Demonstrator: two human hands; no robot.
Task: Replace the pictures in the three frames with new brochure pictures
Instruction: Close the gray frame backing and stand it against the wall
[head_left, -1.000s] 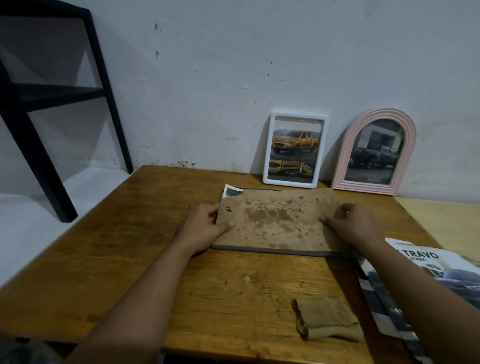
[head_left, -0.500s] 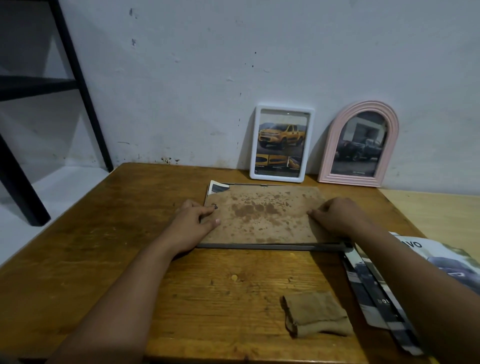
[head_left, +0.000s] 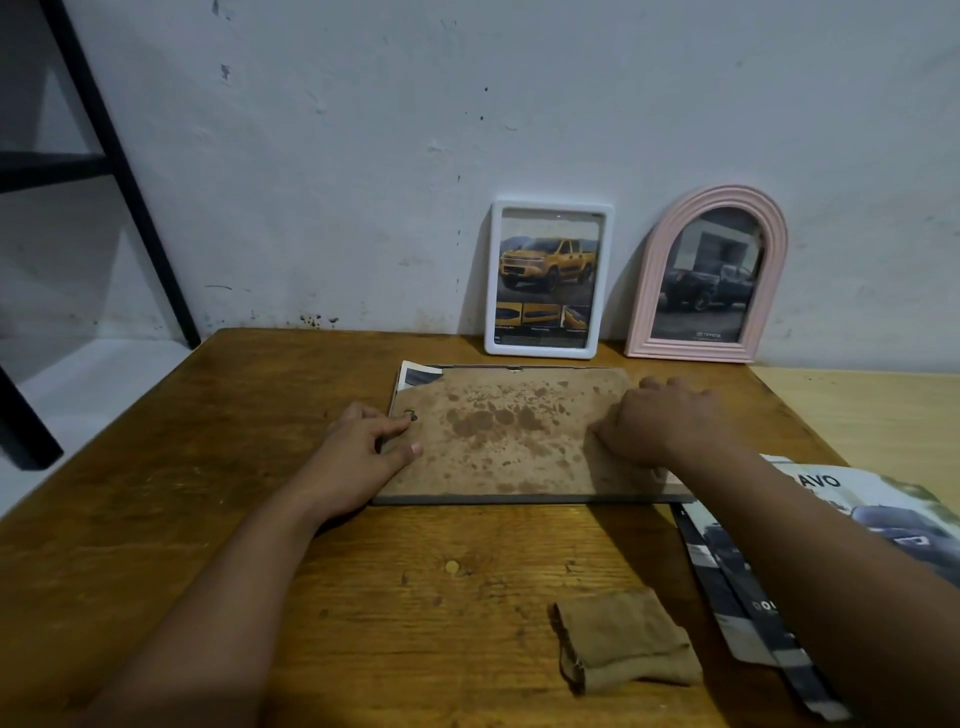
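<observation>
A large frame (head_left: 524, 500) lies face down on the wooden table (head_left: 208, 493), its stained brown backing board (head_left: 509, 431) flat on top. A picture corner (head_left: 415, 376) peeks out at the board's far-left corner. My left hand (head_left: 363, 447) rests at the board's left edge, index finger touching a small metal clip (head_left: 410, 415). My right hand (head_left: 670, 421) lies over the board's right end with fingers curled, thumb pressing down. A white frame (head_left: 605, 280) with a yellow truck picture and a pink arched frame (head_left: 652, 291) with a dark truck picture lean on the wall.
An open car brochure (head_left: 883, 504) lies at the table's right edge, partly under my right forearm. A folded brown cloth (head_left: 623, 644) sits near the front edge. A black shelf leg (head_left: 135, 192) stands at the left beside the table.
The backing board has settled flat into the frame. My left hand slid to the clip on the left edge, and my right hand moved from the board's edge onto its top.
</observation>
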